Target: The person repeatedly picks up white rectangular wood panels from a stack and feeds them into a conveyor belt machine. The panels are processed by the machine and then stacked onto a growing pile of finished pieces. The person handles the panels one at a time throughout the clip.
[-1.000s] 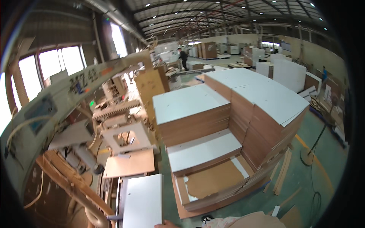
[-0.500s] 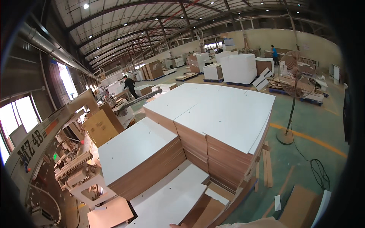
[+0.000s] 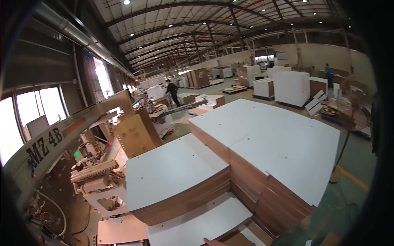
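At the lower edge, part of my right hand (image 3: 213, 242) shows, with one finger or thumb over the near edge of a low white panel (image 3: 201, 218). Its other fingers are cut off by the picture's edge, so any grip is hidden. My left hand is out of sight. Beyond the low panel rises a stack of white-topped boards (image 3: 176, 166) with brown edges and small holes in the top sheet. A larger, taller stack (image 3: 283, 143) of the same kind adjoins it on the right.
On the left stands a machine with a long pale arm (image 3: 61, 133) and a toothed rail (image 3: 94, 171). A tan board (image 3: 123, 230) lies beside it, a brown carton (image 3: 133, 133) behind. A person in dark clothes (image 3: 172, 93) stands farther off. A blurred fan (image 3: 356, 100) is at right.
My view has swung left, so the stacks sit farther right and look nearer. My right hand stays at the low panel's near edge. The sleeve at lower right has left the picture.
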A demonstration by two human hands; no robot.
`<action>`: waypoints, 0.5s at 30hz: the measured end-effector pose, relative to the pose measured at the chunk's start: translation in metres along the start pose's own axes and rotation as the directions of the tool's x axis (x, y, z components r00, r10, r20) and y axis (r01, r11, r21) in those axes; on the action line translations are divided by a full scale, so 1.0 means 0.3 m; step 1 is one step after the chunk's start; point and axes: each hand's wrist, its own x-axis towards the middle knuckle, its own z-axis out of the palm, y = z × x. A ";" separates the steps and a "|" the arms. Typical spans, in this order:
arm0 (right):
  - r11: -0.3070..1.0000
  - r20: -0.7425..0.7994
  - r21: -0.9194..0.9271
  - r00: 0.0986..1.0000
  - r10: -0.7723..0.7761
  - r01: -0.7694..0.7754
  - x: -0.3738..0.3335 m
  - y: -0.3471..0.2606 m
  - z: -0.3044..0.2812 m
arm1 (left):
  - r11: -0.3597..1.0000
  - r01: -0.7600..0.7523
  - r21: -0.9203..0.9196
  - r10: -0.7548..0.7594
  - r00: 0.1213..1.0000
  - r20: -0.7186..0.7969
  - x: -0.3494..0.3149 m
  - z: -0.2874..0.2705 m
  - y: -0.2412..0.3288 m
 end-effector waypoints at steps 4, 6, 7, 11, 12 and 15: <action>0.994 -0.050 0.109 0.998 -0.023 0.028 0.081 0.071 -0.048 | 0.963 -0.151 0.222 0.143 0.988 0.050 0.181 -0.008 -0.139; 0.992 -0.062 0.069 0.992 0.106 -0.101 0.118 0.081 -0.052 | 0.888 -0.263 0.378 0.252 0.964 0.080 0.179 0.005 -0.128; 0.988 0.015 0.027 0.988 0.153 -0.154 0.112 0.056 0.013 | 0.843 -0.275 0.462 0.294 0.955 0.032 0.166 -0.065 -0.179; 0.834 0.221 -0.359 0.830 0.512 -0.419 0.059 -0.016 0.308 | 0.972 0.029 0.234 -0.046 0.997 0.067 0.097 0.058 -0.122; 0.818 0.266 -0.380 0.795 0.544 -0.433 0.078 0.011 0.355 | 0.970 -0.036 0.240 0.025 0.998 0.049 0.051 0.036 -0.120; 0.790 0.374 -0.568 0.782 0.499 -0.232 0.189 0.187 0.465 | 0.994 -0.024 0.110 0.034 0.995 -0.092 -0.116 -0.071 -0.087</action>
